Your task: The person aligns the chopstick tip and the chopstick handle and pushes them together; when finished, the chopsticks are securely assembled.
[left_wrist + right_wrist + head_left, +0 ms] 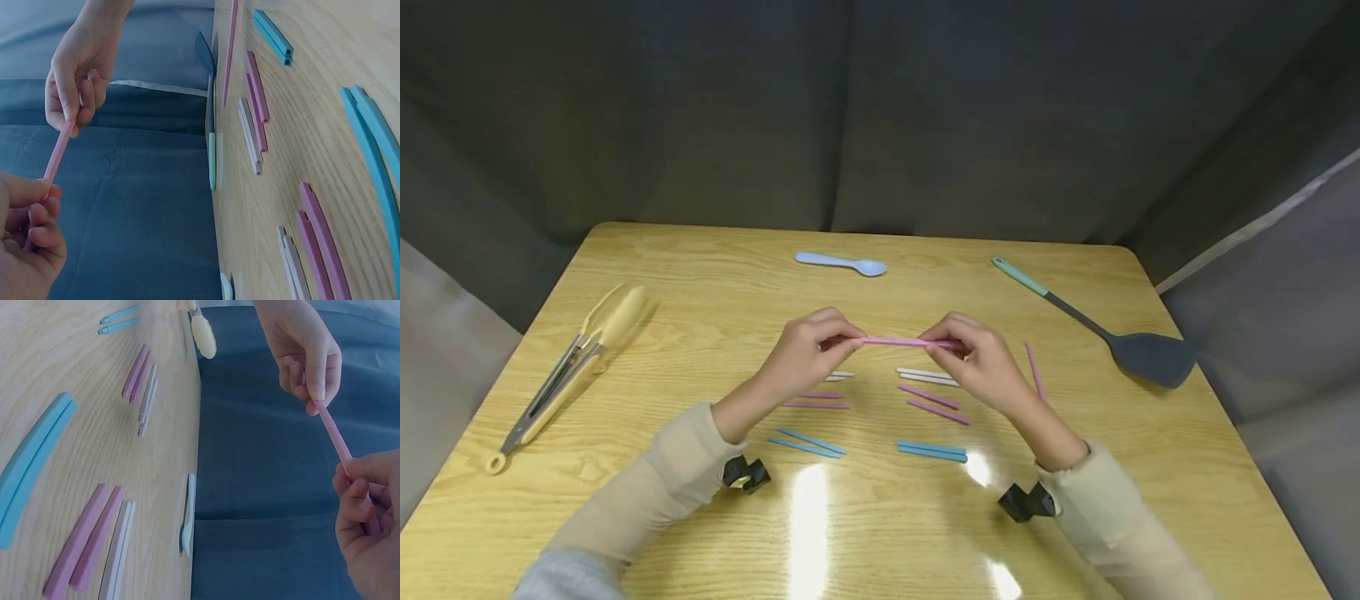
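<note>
Grey sleeve [571, 577], toward the bench's [880, 533] front-left corner; left hand [801, 352] and right hand [981, 362], both pinching one pink chopstick [891, 341] above bench centre; step, apparently: working its seam; next move, likely: keeping both ends aligned.

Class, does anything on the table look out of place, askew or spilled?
Yes: a lone pink stick lies on the table, right of the paired sticks. It looks odd because it has no partner beside it. No spill shows.
</note>
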Demonstrator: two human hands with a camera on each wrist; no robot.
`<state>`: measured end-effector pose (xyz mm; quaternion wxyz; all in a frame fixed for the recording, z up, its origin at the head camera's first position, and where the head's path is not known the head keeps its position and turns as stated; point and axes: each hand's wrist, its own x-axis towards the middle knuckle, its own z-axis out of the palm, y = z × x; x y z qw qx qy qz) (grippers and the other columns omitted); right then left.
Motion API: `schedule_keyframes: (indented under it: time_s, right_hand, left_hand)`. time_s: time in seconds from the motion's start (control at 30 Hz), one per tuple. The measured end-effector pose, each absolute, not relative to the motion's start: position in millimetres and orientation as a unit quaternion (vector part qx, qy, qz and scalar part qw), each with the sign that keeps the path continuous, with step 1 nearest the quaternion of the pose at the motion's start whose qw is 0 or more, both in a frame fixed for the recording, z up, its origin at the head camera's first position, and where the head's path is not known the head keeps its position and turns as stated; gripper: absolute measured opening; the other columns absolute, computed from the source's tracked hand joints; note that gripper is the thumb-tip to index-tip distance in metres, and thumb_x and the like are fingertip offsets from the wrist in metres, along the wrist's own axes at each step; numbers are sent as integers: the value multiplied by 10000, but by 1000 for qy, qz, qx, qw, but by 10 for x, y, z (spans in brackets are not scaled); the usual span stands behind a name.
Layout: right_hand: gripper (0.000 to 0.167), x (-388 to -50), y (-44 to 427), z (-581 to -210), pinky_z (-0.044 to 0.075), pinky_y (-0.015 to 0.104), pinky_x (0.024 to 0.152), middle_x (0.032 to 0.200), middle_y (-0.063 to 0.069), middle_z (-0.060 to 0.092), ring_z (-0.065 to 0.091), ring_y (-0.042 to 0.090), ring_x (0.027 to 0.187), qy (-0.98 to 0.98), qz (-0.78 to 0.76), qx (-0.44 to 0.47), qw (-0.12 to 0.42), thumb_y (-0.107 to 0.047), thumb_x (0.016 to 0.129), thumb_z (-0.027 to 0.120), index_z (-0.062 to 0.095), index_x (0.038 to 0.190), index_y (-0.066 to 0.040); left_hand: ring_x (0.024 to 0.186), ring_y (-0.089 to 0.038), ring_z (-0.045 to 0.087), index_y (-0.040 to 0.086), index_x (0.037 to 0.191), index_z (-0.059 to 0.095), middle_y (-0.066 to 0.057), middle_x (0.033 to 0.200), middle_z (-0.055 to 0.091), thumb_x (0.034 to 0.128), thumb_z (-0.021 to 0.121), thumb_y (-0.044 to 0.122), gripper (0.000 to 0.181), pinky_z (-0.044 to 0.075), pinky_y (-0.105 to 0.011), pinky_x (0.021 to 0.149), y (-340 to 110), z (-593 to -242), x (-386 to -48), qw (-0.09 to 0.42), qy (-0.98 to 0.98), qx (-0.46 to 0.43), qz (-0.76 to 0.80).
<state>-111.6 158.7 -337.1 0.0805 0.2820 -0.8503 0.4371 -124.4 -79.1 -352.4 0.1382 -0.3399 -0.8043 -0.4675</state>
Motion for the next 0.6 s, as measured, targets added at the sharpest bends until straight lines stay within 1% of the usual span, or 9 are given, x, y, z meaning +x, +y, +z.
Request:
schedule_keyframes:
  time_s: [0.2, 0.43, 0.6]
  right_hand:
    - [81, -1142, 1610, -3352, 409, 213, 538, 772, 12, 558, 439, 100, 603, -849, 443, 280, 66, 32, 820, 600, 649, 871, -7]
    - [73, -1134, 1626, -3345, 402, 208, 524, 777, 39, 567, 437, 102, 600, -842, 461, 275, 57, 29, 822, 600, 645, 865, -10]
    - [69, -1134, 1634, -3361, 395, 212, 527, 775, 32, 559, 430, 116, 602, -849, 456, 262, 46, 18, 827, 599, 643, 872, -11]
  left_hand:
    - [595, -82, 433, -4, 829, 672, -31, 728, 571, 800, 642, 9, 44, 384, -196, 520, -775, -3512, -1253, 146, -801, -350, -464]
    - [595, -75, 426, -5, 829, 670, -28, 730, 565, 807, 635, 10, 44, 378, -195, 518, -757, -3499, -1274, 137, -795, -363, -466]
    - [592, -80, 424, -5, 833, 671, -30, 735, 567, 806, 634, 5, 47, 374, -200, 517, -743, -3510, -1280, 130, -801, -354, -464]
